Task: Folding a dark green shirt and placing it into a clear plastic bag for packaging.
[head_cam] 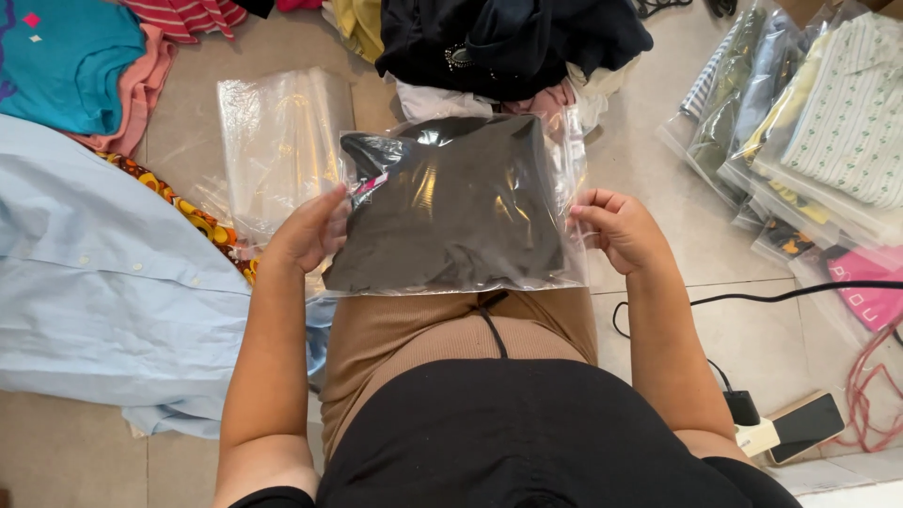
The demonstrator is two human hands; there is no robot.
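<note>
Leftmost on the floor [658,179] lie a teal garment [66,61] and a pale blue shirt [103,282], spread flat, with a strip of orange patterned cloth [193,216] showing along its upper edge. Next to these, an empty clear plastic bag [277,141] lies flat on the tiles, just beyond the person's left hand [310,235]. That hand pinches the left edge of a clear bag with a dark folded garment inside [451,207], fingers closed on the plastic. The bag is held up over the person's lap, above the tan trousers [423,329], its long axis running side to side between the two hands, its face turned up toward the camera. Both hands are equally near it, one at each short side, so the bag lies inward from each of them. Behind the bag sits a heap of dark and light clothes [508,42]. The right hand [621,230] grips the right edge, fingers curled shut over the plastic. Farther right, a row of already bagged shirts [809,122] leans overlapping on the floor, with a pink packet [870,292] near them. A black cable [781,293] runs across the tiles, and a phone [804,425] lies by a white power strip [757,435] beside the right forearm.
</note>
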